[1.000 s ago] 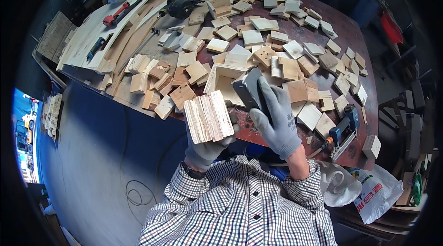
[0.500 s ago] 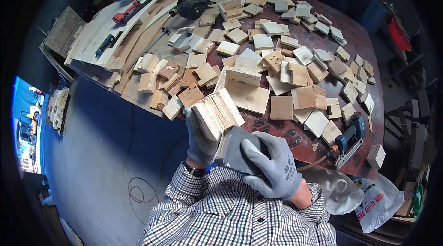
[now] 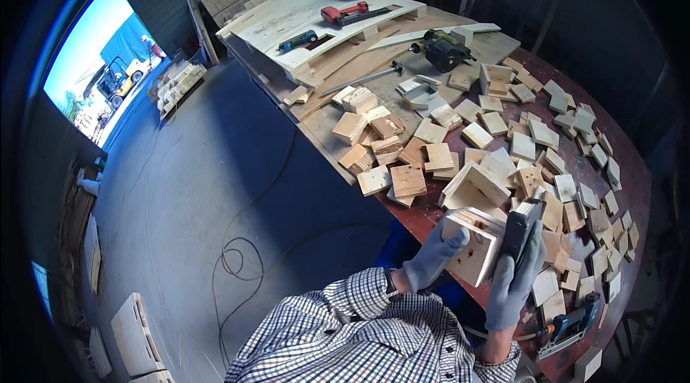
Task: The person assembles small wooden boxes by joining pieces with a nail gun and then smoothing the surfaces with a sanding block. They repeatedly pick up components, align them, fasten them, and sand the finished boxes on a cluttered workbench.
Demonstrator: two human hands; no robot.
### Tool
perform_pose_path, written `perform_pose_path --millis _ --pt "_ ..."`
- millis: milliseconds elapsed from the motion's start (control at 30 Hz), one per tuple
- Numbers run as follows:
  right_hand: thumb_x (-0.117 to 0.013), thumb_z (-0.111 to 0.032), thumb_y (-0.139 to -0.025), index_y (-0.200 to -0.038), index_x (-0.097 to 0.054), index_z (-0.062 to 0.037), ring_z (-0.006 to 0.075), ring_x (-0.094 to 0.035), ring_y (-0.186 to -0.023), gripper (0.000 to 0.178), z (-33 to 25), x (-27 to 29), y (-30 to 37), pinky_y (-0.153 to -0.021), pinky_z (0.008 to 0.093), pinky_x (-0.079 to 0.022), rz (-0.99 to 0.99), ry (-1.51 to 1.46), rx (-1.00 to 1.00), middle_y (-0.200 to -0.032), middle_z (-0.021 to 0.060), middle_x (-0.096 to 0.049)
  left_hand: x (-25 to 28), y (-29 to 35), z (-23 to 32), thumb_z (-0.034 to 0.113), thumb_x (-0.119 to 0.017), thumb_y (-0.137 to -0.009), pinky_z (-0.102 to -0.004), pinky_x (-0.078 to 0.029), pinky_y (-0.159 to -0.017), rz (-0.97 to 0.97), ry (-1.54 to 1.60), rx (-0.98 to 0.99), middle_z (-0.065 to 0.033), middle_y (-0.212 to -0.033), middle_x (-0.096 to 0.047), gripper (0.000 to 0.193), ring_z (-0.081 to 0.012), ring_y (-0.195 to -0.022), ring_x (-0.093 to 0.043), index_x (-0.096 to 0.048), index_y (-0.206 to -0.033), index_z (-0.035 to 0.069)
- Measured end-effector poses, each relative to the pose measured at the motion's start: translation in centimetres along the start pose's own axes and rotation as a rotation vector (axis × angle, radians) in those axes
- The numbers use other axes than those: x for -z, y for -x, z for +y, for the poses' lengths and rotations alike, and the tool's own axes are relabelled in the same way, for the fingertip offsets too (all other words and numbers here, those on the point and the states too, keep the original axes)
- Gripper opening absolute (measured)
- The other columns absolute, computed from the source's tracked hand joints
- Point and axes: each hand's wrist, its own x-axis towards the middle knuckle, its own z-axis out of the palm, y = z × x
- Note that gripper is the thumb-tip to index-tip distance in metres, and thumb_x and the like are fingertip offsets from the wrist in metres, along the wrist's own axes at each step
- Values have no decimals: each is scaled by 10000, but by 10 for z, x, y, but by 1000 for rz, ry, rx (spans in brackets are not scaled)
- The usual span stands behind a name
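My left hand (image 3: 437, 257), in a grey glove, grips a small wooden box (image 3: 474, 257) made of pale boards, thumb over its near side. In my gloved right hand (image 3: 516, 282) is a dark grey sanding block (image 3: 517, 228), stood upright along the right side of the box. The fingers lie along the back of the block. Whether its face touches the wood I cannot tell. Just beyond the hands, an open-cornered wooden piece (image 3: 478, 185) rests among loose wooden blocks (image 3: 410, 181) on the dark red tabletop (image 3: 410, 221).
A nail gun (image 3: 571, 325) with an orange hose fitting lies at the table's near right. Farther back are a dark power tool (image 3: 447, 52), a red tool (image 3: 348, 12) and a blue tool (image 3: 298, 40) on boards. A cable (image 3: 233, 261) coils on the floor at left.
My view has swung left, bringing the doorway and forklift further in. The sanding block has gone from the box's lower edge to upright along its right side.
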Motion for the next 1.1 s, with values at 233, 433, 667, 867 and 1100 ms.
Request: perform_pose_path --millis 233,433,667,867,1100 --pt "-492 -286 -1059 -1593 -330 49 473 -431 -1366 650 -17 1 13 -1173 525 -318 -127 174 210 -1527 296 -417 -3 -5 15 453 -710 -1003 -300 -484 -1054 -56 159 40 -33 -1324 -618 680 -115 -1183 -595 -439 -1504 81" --pt "-462 -294 -1080 -1560 -381 22 467 -457 -1345 580 -1 1 -3 -1151 557 -344 19 22 120 -1547 281 -408 -12 1 7 425 -740 -988 -319 -463 -1095 -56 17 -47 -34 -1397 -570 693 -126 -1277 -541 -437 -1509 84" --pt "-432 -292 -1111 -1584 -361 14 389 -439 -1421 568 19 3 -8 -1180 446 -336 49 -38 -97 -1573 228 -414 -24 0 20 500 -776 -935 -302 -459 -1057 -114 -12 -4 -13 -1334 -550 789 -113 -1217 -536 -428 -1523 105" --pt "-457 -301 -1095 -1603 -323 19 472 -436 -1385 616 -14 -5 24 -1165 540 -329 -38 266 258 -1543 278 -407 -5 -22 25 500 -731 -975 -313 -500 -1035 -96 106 91 -34 -1361 -566 723 -129 -1231 -563 -443 -1506 102" --pt "-438 -359 -1111 -1584 -364 16 376 -443 -1413 608 -4 -2 7 -1170 457 -345 82 -74 23 -1556 245 -422 -18 2 23 547 -765 -928 -324 -477 -1080 -95 -13 -32 -57 -1396 -546 857 -166 -1274 -549 -390 -1570 121"
